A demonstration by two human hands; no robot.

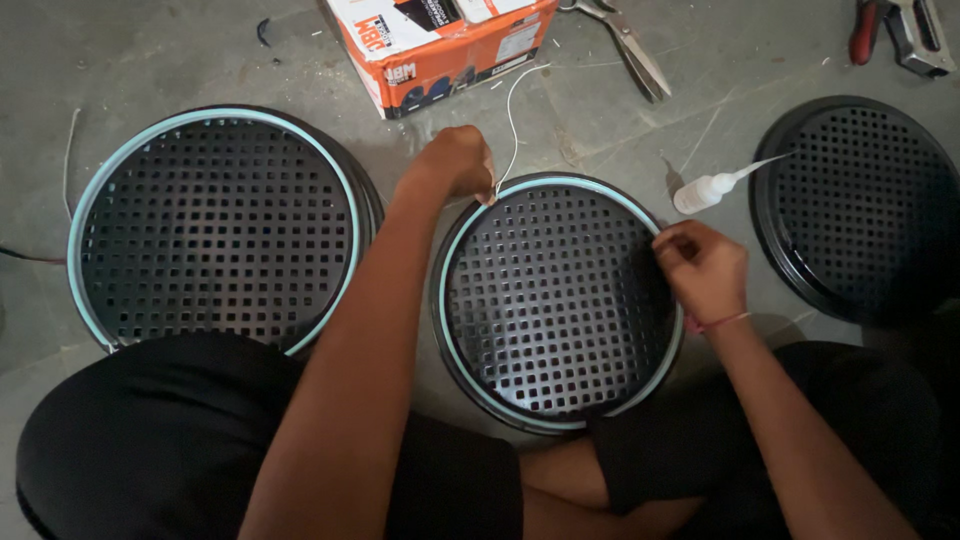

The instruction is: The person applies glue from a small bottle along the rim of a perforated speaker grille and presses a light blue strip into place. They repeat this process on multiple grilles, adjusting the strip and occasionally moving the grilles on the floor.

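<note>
1. Hands work at one round black perforated grille (560, 300) lying flat on the floor (120, 60), just in front of the person's crossed legs.
2. Left hand (455, 165) sits at the grille's far-left rim, fingers closed, pinching a thin white cord (512, 120) that rises and curls toward the orange cardboard box (440, 45).
3. Right hand (705, 270) rests on the right rim, fingertips pressed together on the pale blue trim (450, 260) that runs round the edge.
4. Trim follows the rim's curve between both hands; the cord's free end lies nearer the left hand.
5. Small white glue bottle (710, 190) lies just beyond the right hand, nozzle pointing right.
6. Second trimmed grille (215, 230) lies to the left, an untrimmed one (860, 200) to the right; scissors (625, 40) lie far.
</note>
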